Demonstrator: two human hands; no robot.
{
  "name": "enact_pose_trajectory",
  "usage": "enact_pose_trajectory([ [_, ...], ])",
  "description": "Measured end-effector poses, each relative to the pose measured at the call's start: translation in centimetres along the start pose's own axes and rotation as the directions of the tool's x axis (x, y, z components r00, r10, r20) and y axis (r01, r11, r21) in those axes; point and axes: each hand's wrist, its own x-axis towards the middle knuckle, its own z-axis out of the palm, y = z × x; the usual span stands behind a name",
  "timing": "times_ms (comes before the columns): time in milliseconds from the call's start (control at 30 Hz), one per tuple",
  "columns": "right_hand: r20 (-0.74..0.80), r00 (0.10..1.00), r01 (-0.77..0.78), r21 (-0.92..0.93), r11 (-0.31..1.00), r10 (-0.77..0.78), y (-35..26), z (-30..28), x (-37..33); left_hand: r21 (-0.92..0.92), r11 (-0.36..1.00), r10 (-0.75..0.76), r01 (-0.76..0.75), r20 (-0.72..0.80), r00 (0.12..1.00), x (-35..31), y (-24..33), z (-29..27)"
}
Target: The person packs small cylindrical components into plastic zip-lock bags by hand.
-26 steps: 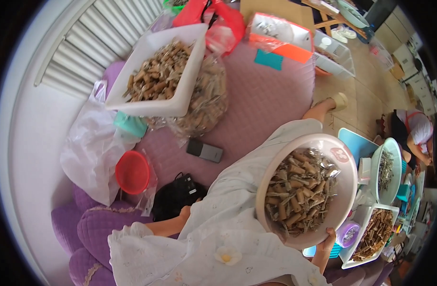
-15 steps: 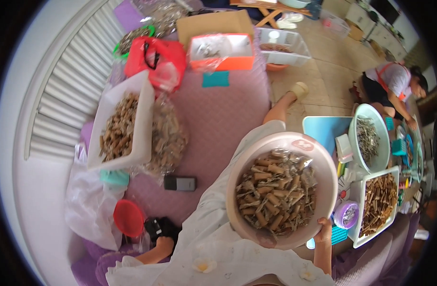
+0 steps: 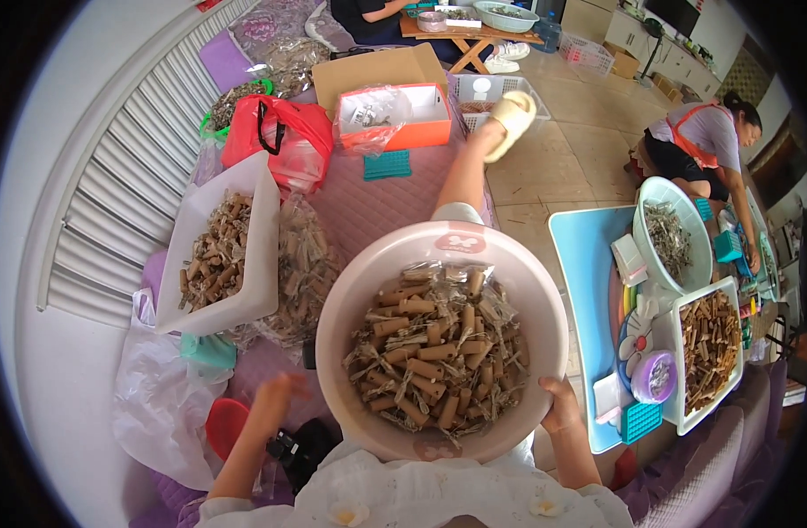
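white radiator (image 3: pixel 122 207), red plastic bag (image 3: pixel 303 134), wooden table (image 3: pixel 470 35)

I see a smooth, shiny plastic bowl (image 3: pixel 544 330) mid-frame. The tubes (image 3: pixel 434 354) in it look dull, with crinkly, shiny clear wrap (image 3: pixel 456 271). At upper left, the red bag (image 3: pixel 305 145) is shiny plastic. The bed cover (image 3: pixel 393 198) is bumpy cloth. The table (image 3: pixel 470 34) at the top looks wooden.

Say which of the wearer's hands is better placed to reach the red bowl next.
Probably the left hand: though blurred, it looks empty and is near the red bowl. The right hand grips the pink basin, farther off.
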Motion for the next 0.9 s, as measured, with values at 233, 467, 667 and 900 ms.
enact_pose_trajectory([
  [233, 0.169, 0.968, 0.201, -0.098, 0.975, -0.183, 3.7, 2.7, -0.1, -0.056, 0.97, 0.225, -0.235, -0.153, 0.962, 4.1, 2.2, 2.7],
  [467, 0.246, 0.929, 0.337, -0.252, 0.907, -0.277, 3.1, 1.1, -1.6, -0.2, 0.938, 0.262, -0.284, -0.127, 0.957, 4.0, 2.1, 4.1],
  [667, 0.257, 0.956, 0.273, -0.592, 0.759, -0.143, 0.6, -4.4, -3.5, 0.072, 0.927, 0.374, -0.369, -0.082, 0.924, 5.5, 3.4, 4.1],
  [900, -0.158, 0.426, 0.108, -0.969, 0.224, -0.891, -5.8, -18.4, -2.6, -0.101, 0.938, 0.338, -0.331, 0.071, 0.938, 6.3, 4.4, 2.8],
])
